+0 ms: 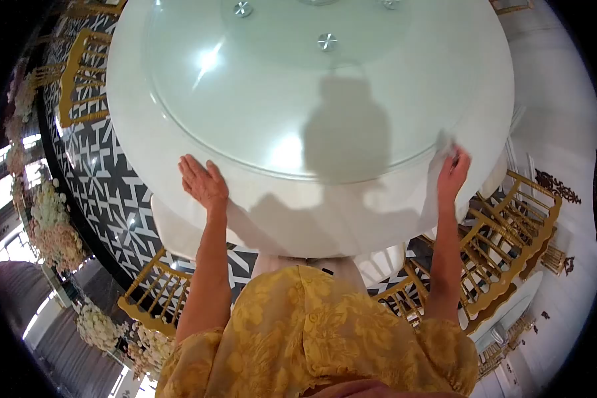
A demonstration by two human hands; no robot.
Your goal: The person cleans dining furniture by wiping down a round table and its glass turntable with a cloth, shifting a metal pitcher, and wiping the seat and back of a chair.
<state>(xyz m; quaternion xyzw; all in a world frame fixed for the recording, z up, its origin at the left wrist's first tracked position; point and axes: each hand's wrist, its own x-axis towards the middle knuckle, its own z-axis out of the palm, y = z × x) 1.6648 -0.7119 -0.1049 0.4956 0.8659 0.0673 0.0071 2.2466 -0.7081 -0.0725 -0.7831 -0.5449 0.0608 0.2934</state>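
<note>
A round glass turntable [259, 113] lies on a round table with a white tablecloth [292, 219]. My left hand [203, 184] rests on the cloth left of the glass rim, palm down, fingers stretched out, holding nothing. At the right rim of the glass is my right hand [452, 174], its fingers bent and pressed together. Something small and pale shows at those fingertips, too blurred to name. The shadow of my head and arms falls across the glass and the cloth.
Round metal discs [327, 42] sit under the glass. Gold chairs stand around the table, one at the left [83, 79] and several at the right [504, 245]. Flower arrangements [53, 225] line the far left, beyond a black-and-white patterned floor [99, 179].
</note>
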